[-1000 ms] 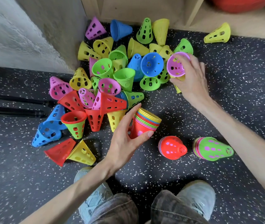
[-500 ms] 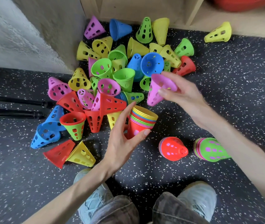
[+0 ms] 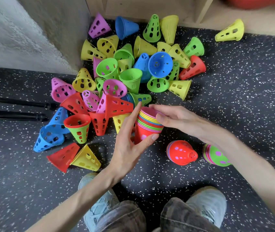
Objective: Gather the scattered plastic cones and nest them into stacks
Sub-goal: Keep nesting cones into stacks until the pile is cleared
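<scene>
Plainly unlettered cones (image 3: 131,77), stack (image 3: 147,126).

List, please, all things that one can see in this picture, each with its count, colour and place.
loose cones: dozens, yellow, green, blue, pink, red, heaped on the floor
held stack: one, red outside, pink cone on top, centre
finished stacks: two, red-topped and green-topped, lying at right
floor: one, black, speckled
black bars: two, at left
shoes: two, pale, bottom
left hand: grips the stack's side
right hand: fingers on the top rim
</scene>
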